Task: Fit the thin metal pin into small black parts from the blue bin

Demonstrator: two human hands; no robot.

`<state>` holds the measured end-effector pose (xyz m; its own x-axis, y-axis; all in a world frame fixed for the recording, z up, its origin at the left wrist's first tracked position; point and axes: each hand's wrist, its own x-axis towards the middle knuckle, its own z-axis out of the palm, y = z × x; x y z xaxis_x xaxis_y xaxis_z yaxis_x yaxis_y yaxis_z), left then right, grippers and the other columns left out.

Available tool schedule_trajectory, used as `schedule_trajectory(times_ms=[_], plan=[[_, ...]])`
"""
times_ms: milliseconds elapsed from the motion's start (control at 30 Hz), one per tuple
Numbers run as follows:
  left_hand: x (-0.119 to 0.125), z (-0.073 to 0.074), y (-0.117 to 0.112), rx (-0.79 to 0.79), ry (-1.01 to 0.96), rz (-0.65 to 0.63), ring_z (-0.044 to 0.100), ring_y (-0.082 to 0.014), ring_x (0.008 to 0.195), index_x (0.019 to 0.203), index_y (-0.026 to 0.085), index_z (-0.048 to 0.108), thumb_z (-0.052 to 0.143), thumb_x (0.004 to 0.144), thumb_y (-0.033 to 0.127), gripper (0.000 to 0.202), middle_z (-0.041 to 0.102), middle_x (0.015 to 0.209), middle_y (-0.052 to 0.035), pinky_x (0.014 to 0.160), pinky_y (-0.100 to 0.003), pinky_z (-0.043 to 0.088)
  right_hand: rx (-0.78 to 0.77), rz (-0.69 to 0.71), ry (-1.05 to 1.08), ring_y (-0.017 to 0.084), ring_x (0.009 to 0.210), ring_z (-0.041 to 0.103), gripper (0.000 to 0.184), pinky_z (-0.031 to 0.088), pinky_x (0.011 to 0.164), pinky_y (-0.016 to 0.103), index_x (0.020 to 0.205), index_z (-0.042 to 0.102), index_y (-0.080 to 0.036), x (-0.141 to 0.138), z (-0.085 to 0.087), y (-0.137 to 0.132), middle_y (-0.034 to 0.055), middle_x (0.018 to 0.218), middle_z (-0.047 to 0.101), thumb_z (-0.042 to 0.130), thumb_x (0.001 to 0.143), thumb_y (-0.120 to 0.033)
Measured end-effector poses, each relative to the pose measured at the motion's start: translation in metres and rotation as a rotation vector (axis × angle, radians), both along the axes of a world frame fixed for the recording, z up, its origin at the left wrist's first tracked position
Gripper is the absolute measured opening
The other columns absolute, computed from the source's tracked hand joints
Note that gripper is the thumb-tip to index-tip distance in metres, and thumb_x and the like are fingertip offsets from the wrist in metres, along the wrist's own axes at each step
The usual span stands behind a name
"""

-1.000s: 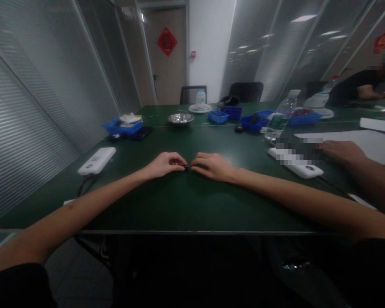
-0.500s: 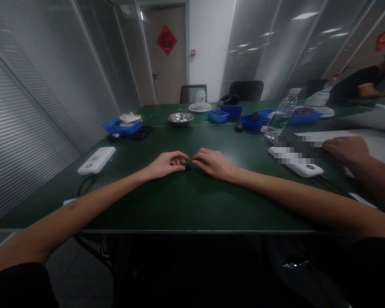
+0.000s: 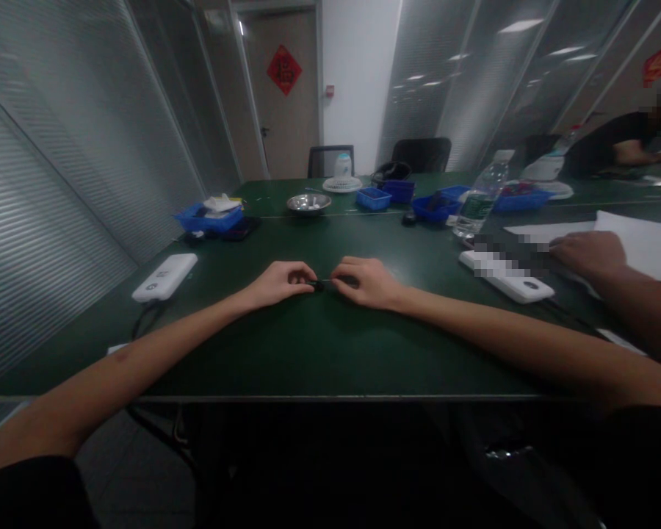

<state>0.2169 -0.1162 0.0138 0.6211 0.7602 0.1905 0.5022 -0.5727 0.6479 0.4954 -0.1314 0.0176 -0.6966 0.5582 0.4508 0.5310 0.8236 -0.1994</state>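
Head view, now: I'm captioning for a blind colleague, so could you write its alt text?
A person's bare left hand pinches a small black object over a dark green table, the bare right hand close beside it. Beyond stands a round silver metal bowl.

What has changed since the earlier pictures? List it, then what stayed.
The right hand has drawn slightly rightward, widening the gap to the left hand; a thin piece now shows between the right hand and the small dark piece. Any release is unclear. The paper by the co-worker's hand shifted. The metal bowl and water bottle stayed.
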Motion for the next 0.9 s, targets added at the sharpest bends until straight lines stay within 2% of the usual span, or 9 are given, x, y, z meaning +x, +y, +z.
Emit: schedule_trajectory(times_ms=[400,567,633,733,800,900], plan=[[0.008,0.007,-0.010,-0.005,-0.012,-0.017,0.061,-0.0179,0.080,0.108,0.016,0.076,0.076,0.089,0.039,0.030,0.072,0.093,-0.0054,0.073,-0.030,0.045,0.035,0.096,-0.056,0.016,0.080,0.061,0.028,0.042,0.069,0.028,0.112,0.072,-0.017,0.001,-0.001,0.001,0.0075,0.102,0.068,0.053,0.104,-0.035],[0.008,0.007,-0.009,-0.033,0.018,-0.022,0.061,-0.0180,0.081,0.113,0.017,0.074,0.075,0.089,0.040,0.032,0.071,0.097,-0.0047,0.072,-0.030,0.045,-0.003,0.123,-0.012,0.018,0.088,0.063,0.031,0.046,0.074,0.029,0.119,0.070,-0.018,-0.001,-0.003,0.003,0.0092,0.107,0.067,0.049,0.107,-0.037],[0.007,0.004,-0.007,-0.019,0.006,-0.036,0.063,-0.0199,0.090,0.122,0.019,0.071,0.075,0.089,0.041,0.039,0.071,0.106,-0.0061,0.076,-0.031,0.047,0.006,0.061,-0.001,0.019,0.090,0.063,0.030,0.046,0.075,0.030,0.119,0.070,-0.018,-0.001,-0.005,0.005,0.0098,0.108,0.067,0.050,0.107,-0.036],[0.005,-0.001,-0.004,0.053,-0.027,-0.013,0.062,-0.0241,0.108,0.138,0.023,0.063,0.078,0.087,0.044,0.058,0.068,0.126,-0.0094,0.081,-0.032,0.048,0.011,-0.104,-0.006,0.019,0.088,0.063,0.027,0.045,0.074,0.030,0.116,0.071,-0.018,-0.001,-0.007,0.010,0.0097,0.110,0.068,0.052,0.106,-0.034],[0.004,-0.003,-0.004,0.103,-0.037,0.012,0.061,-0.0249,0.109,0.143,0.023,0.059,0.080,0.085,0.046,0.066,0.065,0.130,-0.0106,0.080,-0.032,0.049,-0.017,-0.197,-0.017,0.019,0.087,0.063,0.026,0.044,0.072,0.030,0.114,0.072,-0.019,0.000,-0.009,0.013,0.0092,0.109,0.069,0.053,0.105,-0.035],[0.006,-0.001,-0.008,0.113,0.007,-0.071,0.063,-0.0217,0.096,0.134,0.021,0.066,0.074,0.092,0.042,0.047,0.068,0.119,-0.0098,0.077,-0.032,0.049,-0.053,-0.292,-0.052,0.020,0.085,0.063,0.026,0.042,0.068,0.030,0.111,0.073,-0.020,0.001,-0.012,0.017,0.0088,0.107,0.070,0.055,0.105,-0.038]])
